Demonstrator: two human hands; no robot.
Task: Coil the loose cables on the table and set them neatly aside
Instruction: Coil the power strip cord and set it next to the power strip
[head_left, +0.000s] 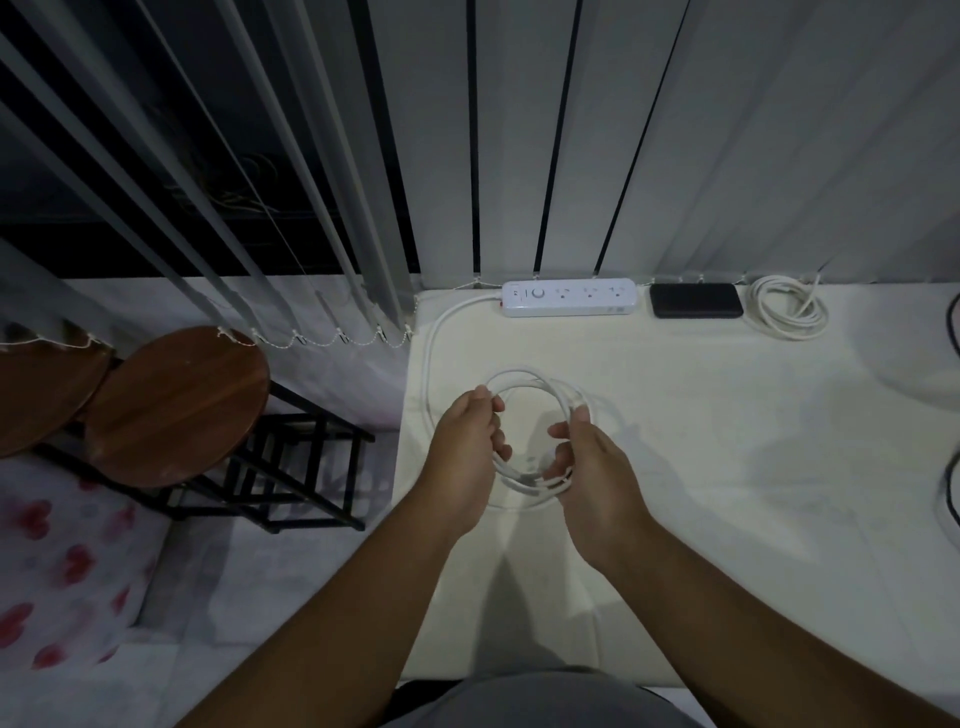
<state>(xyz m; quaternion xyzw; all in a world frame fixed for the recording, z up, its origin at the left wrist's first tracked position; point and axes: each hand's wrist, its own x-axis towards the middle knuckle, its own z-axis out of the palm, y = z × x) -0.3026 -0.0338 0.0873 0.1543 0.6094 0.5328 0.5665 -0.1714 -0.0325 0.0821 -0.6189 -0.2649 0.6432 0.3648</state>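
Observation:
A white cable (524, 378) is wound into a round coil just above the white table (727, 467), near its left edge. My left hand (467, 447) grips the coil's left side. My right hand (592, 467) pinches its right and lower side. This cable runs back in an arc (436, 322) to a white power strip (569, 298) at the table's far edge. A second white cable (787, 307) lies coiled at the back right.
A black flat device (696, 300) lies between the power strip and the coiled cable. Vertical blinds (519, 156) hang behind the table. Two brown round stools (176, 405) stand to the left. Dark cables (953, 332) show at the right edge.

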